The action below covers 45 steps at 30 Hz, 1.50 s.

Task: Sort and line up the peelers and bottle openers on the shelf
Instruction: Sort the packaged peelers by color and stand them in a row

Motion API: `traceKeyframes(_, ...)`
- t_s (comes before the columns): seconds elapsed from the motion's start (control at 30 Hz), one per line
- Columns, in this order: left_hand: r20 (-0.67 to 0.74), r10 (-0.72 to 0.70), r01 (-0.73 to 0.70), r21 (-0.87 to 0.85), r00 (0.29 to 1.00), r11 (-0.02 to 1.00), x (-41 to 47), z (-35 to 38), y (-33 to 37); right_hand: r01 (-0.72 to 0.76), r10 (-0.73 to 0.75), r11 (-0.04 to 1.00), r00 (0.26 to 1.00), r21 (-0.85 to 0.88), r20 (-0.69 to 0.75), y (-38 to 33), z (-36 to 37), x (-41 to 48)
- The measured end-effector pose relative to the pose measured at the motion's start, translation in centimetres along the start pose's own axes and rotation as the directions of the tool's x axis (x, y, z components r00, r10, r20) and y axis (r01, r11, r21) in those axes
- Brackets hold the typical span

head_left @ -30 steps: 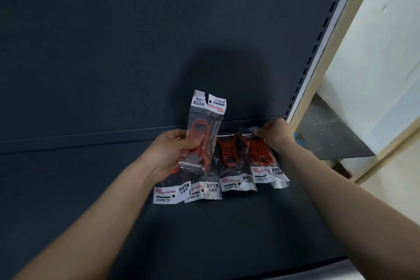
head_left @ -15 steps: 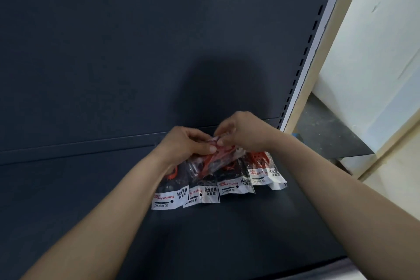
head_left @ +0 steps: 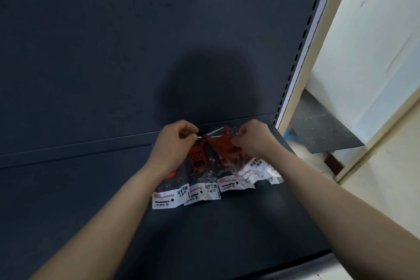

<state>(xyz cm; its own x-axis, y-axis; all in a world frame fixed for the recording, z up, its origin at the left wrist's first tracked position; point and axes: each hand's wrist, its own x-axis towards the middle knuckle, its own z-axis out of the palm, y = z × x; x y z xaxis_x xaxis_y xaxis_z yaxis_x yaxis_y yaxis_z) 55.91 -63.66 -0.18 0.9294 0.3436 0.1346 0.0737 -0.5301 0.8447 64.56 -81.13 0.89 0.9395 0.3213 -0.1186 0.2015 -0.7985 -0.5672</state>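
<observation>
Pinching peeler pkt edges, shelf rear

One head-worn camera is looking forward and down at the dark shelf, near enough that it is filling the frame; its wide lens is probably bending the slotted post.

Shop: slotted shelf upright, packaged peelers

Left hand hides most of leftmost peeler pack; right hand covers far ends of right packs, labels blurred.
</observation>
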Motion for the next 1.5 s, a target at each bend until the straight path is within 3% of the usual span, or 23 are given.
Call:
traceKeyframes(0.17,0.057,0.170,-0.179,0.380,0.984,0.907,-1.4,-1.5,-1.1,-0.025,0.022,0.999,0.994,-0.023,-0.104,0.1,2.3,0.2)
traceKeyframes(0.27,0.066,0.222,-0.225,0.503,0.973,0.835,-2.3,-2.6,-1.7,-0.026,0.016,0.997,0.989,-0.067,-0.148,0.2,2.8,0.0)
traceKeyframes(0.43,0.084,0.211,-0.221,0.555,0.974,0.802,-3.5,-3.3,-1.9,-0.062,0.045,0.989,0.991,-0.133,-0.126,0.0,3.2,-0.4)
traceKeyframes(0.83,0.061,0.226,-0.221,0.556,0.972,0.801,-6.0,-3.2,-1.0,0.026,-0.055,0.981,0.988,-0.194,-0.147,0.2,2.8,-1.2)
traceKeyframes(0.93,0.035,0.237,-0.216,0.560,0.971,0.800,-6.5,-3.5,-1.0,0.136,-0.209,0.940,0.954,-0.311,-0.214,-0.2,2.6,-1.7)
traceKeyframes(1.07,0.023,0.258,-0.223,0.586,0.966,0.779,-7.2,-4.4,-1.1,0.349,-0.426,0.837,0.899,-0.421,-0.102,-1.6,2.2,-3.5)
traceKeyframes(1.33,-0.014,0.250,-0.180,0.658,0.968,0.732,-11.6,-10.1,-3.2,0.529,-0.589,0.653,0.805,-0.542,0.075,-8.0,5.3,-7.8)
traceKeyframes(1.5,-0.098,0.191,-0.067,0.707,0.977,0.704,-17.6,-17.9,-6.4,0.681,-0.692,0.545,0.695,-0.489,0.195,-15.7,10.4,-12.3)
